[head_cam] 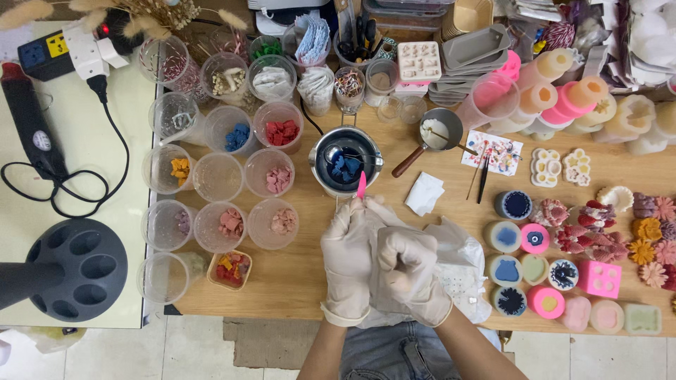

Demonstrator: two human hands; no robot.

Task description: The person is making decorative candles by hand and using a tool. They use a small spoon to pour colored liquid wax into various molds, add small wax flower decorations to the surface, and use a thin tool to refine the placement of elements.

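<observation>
A: Fig. 1, foreground?
B: 2 gloved hands. Right hand (412, 271) fisted over a clear plastic bag (458, 246); left hand (350, 253) pinches a pink stick (361, 184) (tip up).
A: Beyond?
B: Stick's tip at the metal melting pot (346, 158) w/ blue wax chunks (345, 167).

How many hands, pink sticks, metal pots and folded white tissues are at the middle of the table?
hands: 2
pink stick: 1
metal pots: 2
folded white tissue: 1
Total: 6
</observation>
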